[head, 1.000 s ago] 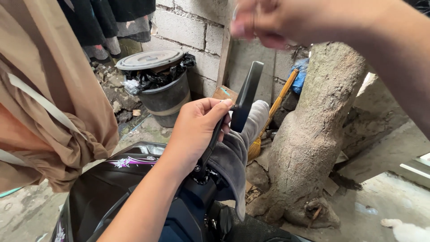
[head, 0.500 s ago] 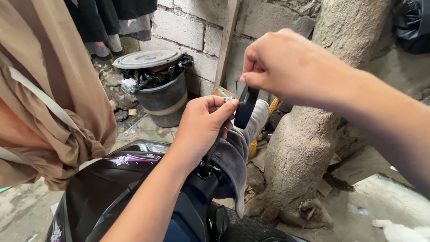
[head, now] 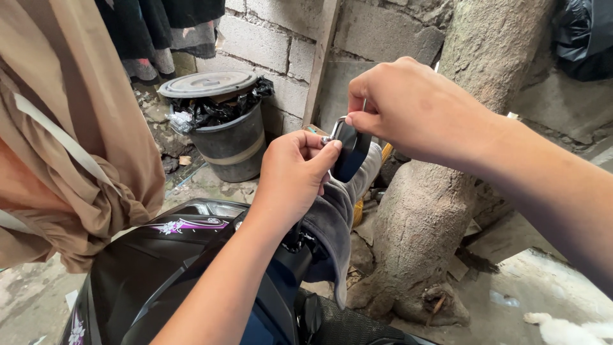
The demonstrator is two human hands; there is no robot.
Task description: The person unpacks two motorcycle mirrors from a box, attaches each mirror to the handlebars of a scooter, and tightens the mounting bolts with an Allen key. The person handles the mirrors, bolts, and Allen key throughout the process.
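Block-wall yard, tree trunk (head: 440,191), black scooter (head: 166,268) below: both hands on a small black mirror (head: 350,153).
Left hand (head: 295,174) and right hand (head: 408,108) pinch it closed above grey cloth (head: 338,217); a loosened pinch may drop it.

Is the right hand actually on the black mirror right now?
Touching. The head view shows the right hand pinching the top edge of the black mirror with thumb and fingers, no gap, while the left hand grips it from below.

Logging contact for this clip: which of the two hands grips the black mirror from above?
The right hand, coming in from the upper right, pinches the black mirror's top edge. The left hand reaches up from below, fingertips at the mirror's left side.
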